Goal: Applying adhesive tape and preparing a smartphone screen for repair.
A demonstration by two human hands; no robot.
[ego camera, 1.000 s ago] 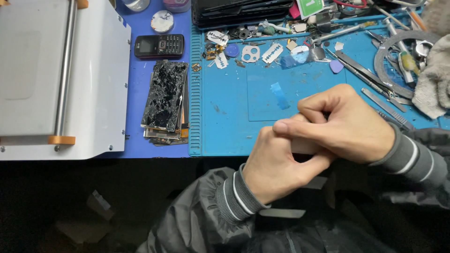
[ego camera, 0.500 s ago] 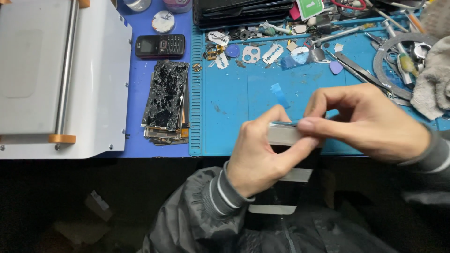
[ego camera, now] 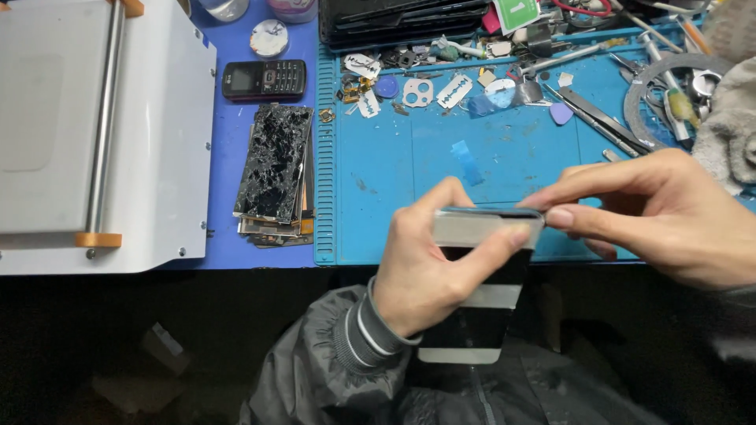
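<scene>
My left hand (ego camera: 429, 264) grips a flat phone screen panel (ego camera: 480, 291), black with pale bands, held on edge over my lap at the front rim of the blue work mat (ego camera: 409, 173). Thumb and fingers clamp its upper end. My right hand (ego camera: 661, 212) comes in from the right and pinches the panel's top right corner between thumb and forefinger. The lower part of the panel hangs down in front of my grey jacket.
A stack of shattered phone screens (ego camera: 274, 167) lies left of the mat. A small black keypad phone (ego camera: 264, 79) sits behind it. A white machine with a metal roller (ego camera: 102, 134) fills the left. Blades, picks, tweezers (ego camera: 598, 118) and small parts litter the mat's far side; a grey cloth (ego camera: 728, 118) lies at right.
My clasped hands have come apart. The panel has been raised and turned on edge, the left hand holding it and the right hand shifting to its top right corner.
</scene>
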